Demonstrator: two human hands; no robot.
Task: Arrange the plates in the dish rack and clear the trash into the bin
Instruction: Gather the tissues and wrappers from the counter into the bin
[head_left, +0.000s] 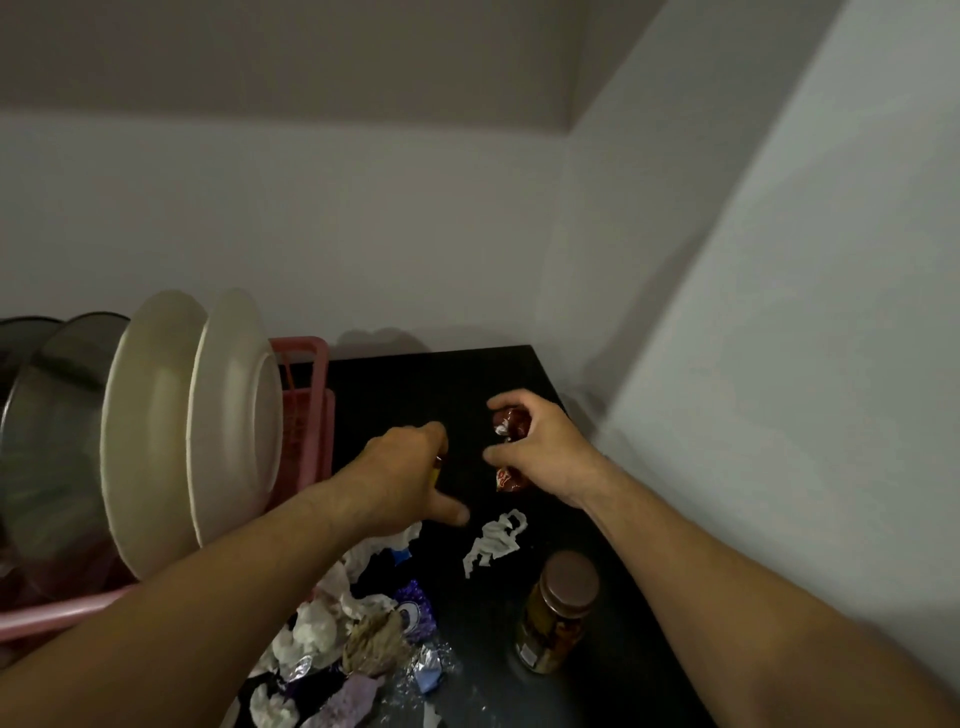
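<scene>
Both arms reach out over the black counter (415, 379) in the corner of the room. The right hand (543, 449) is curled over a crumpled red wrapper (511, 420), with the fingers bent round its top and the thumb coming in from below. A second red wrapper (510, 479) sits just under that thumb, touching the hand. Whether it is gripped or only lying there I cannot tell.

The left hand (402, 475) is beside it and a little nearer the rack. Its fingers are folded in on a red-and-yellow scrap (439, 464) – only a sliver shows past the knuckles – and its thumb sticks out toward the near side.

Just in front of the hands lies a twist of white shreds (496, 543). Under the left forearm is the pile of trash (358, 623): crumpled tissue, foil, something purple, a brownish wad. A jar (558, 616) with a brown lid stands upright on the counter, to the right of the pile and under the right forearm.

Off to the left, two cream plates (197, 426) stand on edge in the pink dish rack (306, 410), leaning together, with metal bowls (52, 415) stacked behind them. The plain wall (363, 234) runs behind the counter.
</scene>
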